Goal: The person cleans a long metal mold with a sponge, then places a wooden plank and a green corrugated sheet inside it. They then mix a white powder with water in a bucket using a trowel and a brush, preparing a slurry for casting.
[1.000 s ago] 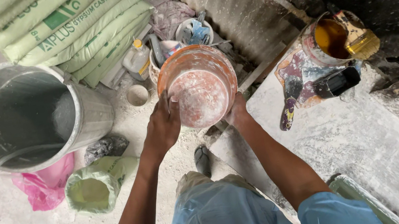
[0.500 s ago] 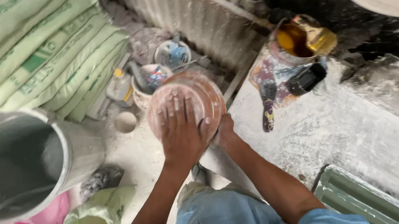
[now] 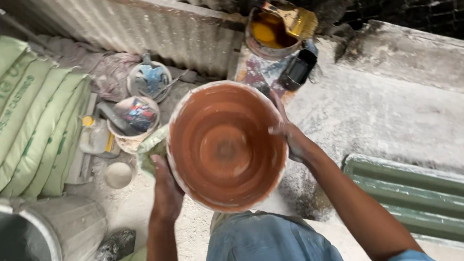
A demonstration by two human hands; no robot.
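With our left hand (image 3: pixel 163 188) and right hand (image 3: pixel 292 139) each clasped on the rim of the round reddish-brown plastic bowl (image 3: pixel 223 145) between them, we should keep it level.

Round reddish-brown bowl (image 3: pixel 225 147) held up at the centre of the frame

The bowl is tipped so its open mouth faces the camera, showing a smooth inside marked with faint rings that run down to the middle of its bottom. Its rim is pale and crusted with white powder, thickest along the lower edge. The inside looks wiped, with only thin whitish streaks left. It is gripped at its left and right edges, above the blue-clad lap.
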